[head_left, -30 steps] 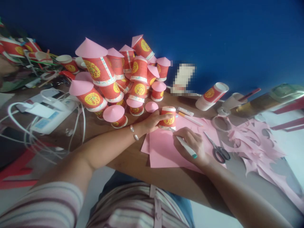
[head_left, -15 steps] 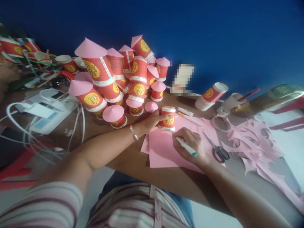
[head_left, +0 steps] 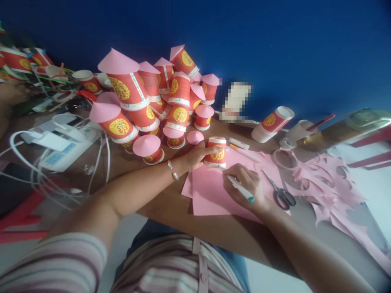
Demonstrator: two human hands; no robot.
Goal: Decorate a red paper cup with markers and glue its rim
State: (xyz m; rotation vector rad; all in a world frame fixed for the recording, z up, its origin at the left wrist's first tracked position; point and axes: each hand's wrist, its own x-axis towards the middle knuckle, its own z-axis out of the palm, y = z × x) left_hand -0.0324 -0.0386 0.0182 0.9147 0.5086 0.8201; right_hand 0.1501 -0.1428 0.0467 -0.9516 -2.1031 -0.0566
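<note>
My left hand (head_left: pixel 197 156) is wrapped round an upturned red paper cup (head_left: pixel 217 152) with a yellow emblem, pressing it down on a pink paper sheet (head_left: pixel 210 191). My right hand (head_left: pixel 246 187) grips a white pen (head_left: pixel 241 188) with a teal end, its tip on the paper at the cup's rim. A bracelet sits on my left wrist.
A pile of red cups with pink cone tops (head_left: pixel 152 101) stands behind. Scissors (head_left: pixel 279 191), a tape roll (head_left: pixel 282 158), pink paper scraps (head_left: pixel 330 183), a lying cup stack (head_left: pixel 271 122) and a bottle (head_left: pixel 342 130) are to the right. White cables and devices (head_left: pixel 58 150) are at left.
</note>
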